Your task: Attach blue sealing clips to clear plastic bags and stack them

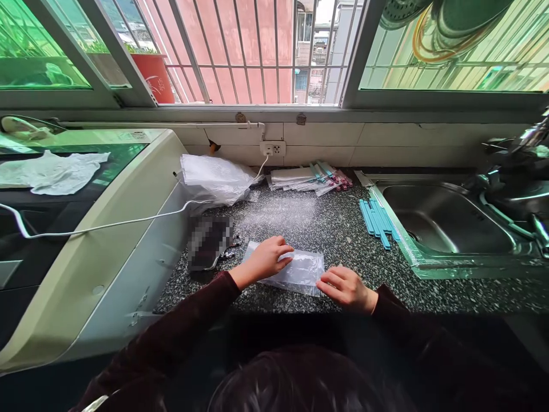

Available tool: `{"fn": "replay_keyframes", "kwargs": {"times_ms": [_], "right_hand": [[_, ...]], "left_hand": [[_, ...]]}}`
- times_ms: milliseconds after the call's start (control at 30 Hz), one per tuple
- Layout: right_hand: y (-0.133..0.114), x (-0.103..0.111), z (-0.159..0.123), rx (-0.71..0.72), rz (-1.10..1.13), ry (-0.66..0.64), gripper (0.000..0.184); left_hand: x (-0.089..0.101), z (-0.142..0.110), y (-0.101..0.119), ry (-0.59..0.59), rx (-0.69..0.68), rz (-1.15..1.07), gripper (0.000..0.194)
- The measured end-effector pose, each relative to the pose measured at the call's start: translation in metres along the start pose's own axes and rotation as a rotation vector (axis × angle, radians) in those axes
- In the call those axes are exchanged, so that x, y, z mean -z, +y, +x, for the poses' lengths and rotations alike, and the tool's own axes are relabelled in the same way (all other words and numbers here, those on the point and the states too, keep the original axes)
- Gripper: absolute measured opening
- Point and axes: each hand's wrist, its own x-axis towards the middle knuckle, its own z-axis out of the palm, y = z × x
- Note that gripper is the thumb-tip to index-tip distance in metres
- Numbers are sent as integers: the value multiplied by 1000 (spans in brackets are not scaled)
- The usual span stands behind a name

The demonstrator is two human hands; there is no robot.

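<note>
A clear, flat plastic bag (300, 270) lies on the speckled counter in front of me. Over its left part is my left hand (266, 260), fingers loosely bent with a gap between thumb and fingertips; whether it touches the plastic I cannot tell. My right hand (348, 287) has its thumb and fingers closed on the bag's right edge. To the right, beside the sink, lies a group of flat light blue sticks (378, 220). Near the wall sit filled clear bags (295, 178) with blue and pink pieces at their right ends.
A bulky pile of clear plastic bags (217, 174) sits at the back left, beside a white appliance (163, 189). A dark, blurred phone-like object (210, 243) lies left of my hands. A white cord (128, 224) runs to the wall socket (273, 149). The steel sink (446, 220) is right.
</note>
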Motion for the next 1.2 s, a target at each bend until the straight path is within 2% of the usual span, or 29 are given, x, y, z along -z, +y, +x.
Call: {"fn": "replay_keyframes", "kwargs": {"times_ms": [300, 400, 467, 600, 667, 767, 867, 967, 1100, 1200], "right_hand": [[-8, -9, 0, 15, 53, -107, 17], [-7, -9, 2, -15, 135, -113, 12], [-3, -7, 4, -96, 212, -77, 16], [17, -3, 9, -387, 225, -7, 10], [29, -3, 10, -502, 184, -51, 8], [41, -8, 9, -583, 150, -197, 5], [44, -15, 9, -615, 147, -318, 6], [43, -23, 10, -624, 141, -344, 3], [46, -29, 12, -564, 116, -262, 7], [52, -29, 18, -475, 84, -134, 12]], "left_hand": [[-19, -4, -6, -19, 38, 37, 16], [-22, -4, -6, -17, 47, 42, 17], [-23, -4, -5, -22, 53, 44, 17], [-22, -5, -5, -30, 71, 45, 18], [-21, -5, -4, -41, 83, 49, 19], [-19, -5, -3, -61, 93, 59, 20], [-18, -5, -1, -77, 93, 65, 21], [-18, -5, -2, -87, 95, 61, 21], [-22, -5, -3, -74, 113, 26, 22], [-25, -4, -3, 6, 154, 0, 35]]}}
